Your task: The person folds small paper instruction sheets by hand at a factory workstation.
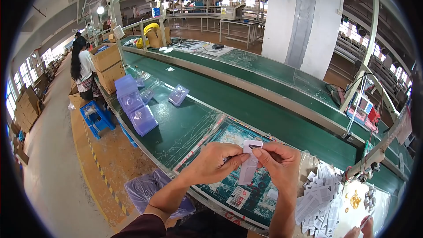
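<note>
In front of my chest I hold a narrow white paper slip [248,172] with a dark mark near its top. My left hand [212,164] pinches its left edge between thumb and fingers. My right hand [280,164] grips the upper right edge, its thumb by the dark mark. Beneath the hands lies a worn printed mat [233,139] on the green bench. A printed label sheet [238,197] lies on that mat below the slip. Close to my right forearm is a heap of similar white slips [319,198].
Stacked clear purplish plastic trays [135,105] and a separate tray [178,95] sit at left. A green conveyor [264,108] runs behind. Another person's hand [366,227] is at lower right, near yellow rubber bands [355,199]. A person [83,68] stands by cartons [110,68].
</note>
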